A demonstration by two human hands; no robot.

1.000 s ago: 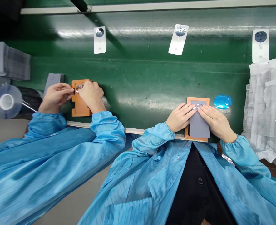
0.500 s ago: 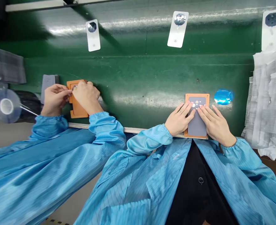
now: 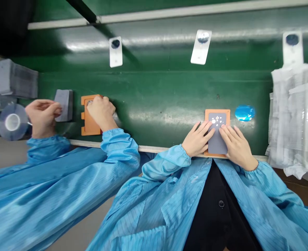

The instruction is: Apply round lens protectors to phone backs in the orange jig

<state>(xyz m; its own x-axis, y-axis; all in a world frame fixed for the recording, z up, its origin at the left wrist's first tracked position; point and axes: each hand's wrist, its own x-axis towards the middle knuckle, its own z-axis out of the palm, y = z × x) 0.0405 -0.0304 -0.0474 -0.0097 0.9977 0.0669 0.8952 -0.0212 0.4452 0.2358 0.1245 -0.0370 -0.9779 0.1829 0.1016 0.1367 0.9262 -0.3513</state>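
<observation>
An orange fixture (image 3: 207,114) lies at the near edge of the green conveyor belt (image 3: 156,90), with a grey plate (image 3: 217,139) seated in it. The plate's far end shows several small round holes and a bright spot. My left hand (image 3: 197,139) rests on the plate's left side, fingers stretched flat. On the plate's right side my right hand (image 3: 235,142) lies flat too, fingertips just below the holes. Neither hand grips anything.
A co-worker in blue sleeves at the left has one hand (image 3: 101,111) on a second orange fixture (image 3: 87,122) and the other hand (image 3: 42,116) by a grey block (image 3: 63,100) and a tape roll (image 3: 12,122). White carrier cards (image 3: 201,47) ride the belt. A blue film disc (image 3: 244,113) and bagged parts (image 3: 295,115) lie to the right.
My hands have slid back toward me along the grey plate, uncovering its holes. The co-worker's left hand has left the other fixture and moved to the grey block.
</observation>
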